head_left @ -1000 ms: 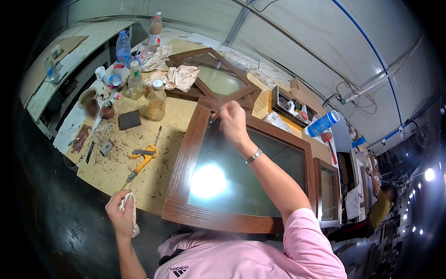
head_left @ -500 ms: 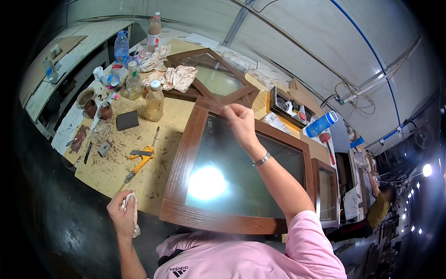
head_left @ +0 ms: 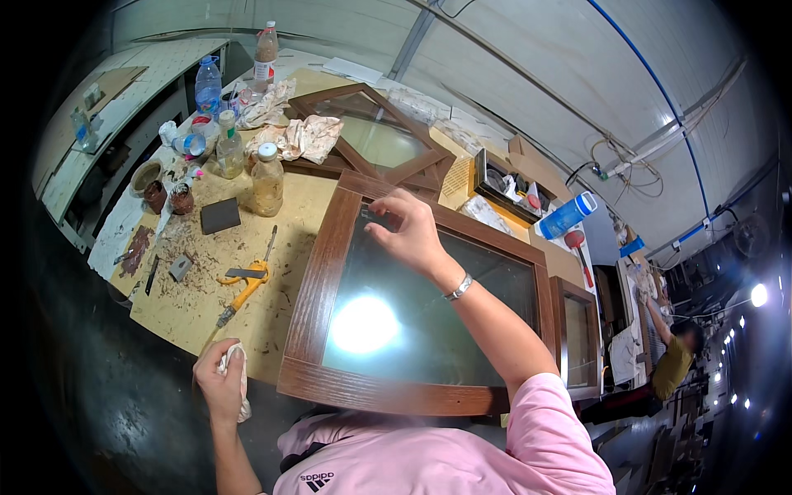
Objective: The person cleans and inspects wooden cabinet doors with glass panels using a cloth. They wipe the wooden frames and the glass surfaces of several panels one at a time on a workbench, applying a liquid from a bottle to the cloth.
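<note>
A brown wooden frame with a glass pane [head_left: 301,313] lies on the workbench before me, and a bright light is mirrored in its glass. Above the glass, close to the far left corner, hovers my right hand [head_left: 408,233]. Its fingers are loosely bent, thumb and forefinger stand apart, and nothing shows between them. My left hand [head_left: 219,388] is closed round a crumpled whitish rag [head_left: 244,388] beside the bench's near edge. Left of the frame lies a yellow air blow gun [head_left: 239,301], its hose leading toward my left hand.
Behind stand another glazed frame [head_left: 379,95], crumpled rags [head_left: 309,139] and a capped bottle [head_left: 266,181]. A dark sanding block [head_left: 220,216] lies at left. Farther right are a blue bottle [head_left: 565,216], a tool box [head_left: 503,186] and a smaller frame [head_left: 596,338]. A person [head_left: 672,363] works at far right.
My right hand has shifted slightly left and nearer, off the frame's far rail to over the glass, and its thumb and forefinger have parted. My left hand still grips the rag.
</note>
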`<state>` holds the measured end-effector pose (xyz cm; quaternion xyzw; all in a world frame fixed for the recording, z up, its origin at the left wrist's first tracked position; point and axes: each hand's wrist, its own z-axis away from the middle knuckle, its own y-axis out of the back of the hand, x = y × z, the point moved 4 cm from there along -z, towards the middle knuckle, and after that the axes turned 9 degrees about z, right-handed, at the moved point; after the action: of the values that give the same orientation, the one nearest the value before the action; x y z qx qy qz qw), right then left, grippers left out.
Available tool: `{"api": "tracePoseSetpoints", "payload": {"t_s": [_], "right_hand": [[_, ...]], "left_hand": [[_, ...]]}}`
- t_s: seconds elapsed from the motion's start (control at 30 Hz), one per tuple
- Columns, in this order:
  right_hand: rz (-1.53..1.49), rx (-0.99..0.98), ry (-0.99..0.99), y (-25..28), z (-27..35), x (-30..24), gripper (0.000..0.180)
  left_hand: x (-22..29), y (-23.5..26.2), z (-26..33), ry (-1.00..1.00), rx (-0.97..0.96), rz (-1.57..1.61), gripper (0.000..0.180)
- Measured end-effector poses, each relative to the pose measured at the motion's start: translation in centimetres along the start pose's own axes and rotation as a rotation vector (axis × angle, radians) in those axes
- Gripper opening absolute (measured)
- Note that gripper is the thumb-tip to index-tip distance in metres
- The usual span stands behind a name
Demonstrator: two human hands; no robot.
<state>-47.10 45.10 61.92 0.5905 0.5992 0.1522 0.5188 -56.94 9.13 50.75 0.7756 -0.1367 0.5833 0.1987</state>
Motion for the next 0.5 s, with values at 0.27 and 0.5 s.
{"api": "tracePoseSetpoints", "payload": {"t_s": [0.27,0.5], "right_hand": [[-0.069,0.081,0.058,-0.4,-0.1,0.3,0.008],[-0.403,-0.017,-0.232,-0.6,-0.6,2.1,0.006]], "left_hand": [[-0.2,-0.2,0.1,0.040,0.007,0.034,0.013],[-0.4,-0.5,0.1,0.025,-0.021,0.014,0.014]]}}
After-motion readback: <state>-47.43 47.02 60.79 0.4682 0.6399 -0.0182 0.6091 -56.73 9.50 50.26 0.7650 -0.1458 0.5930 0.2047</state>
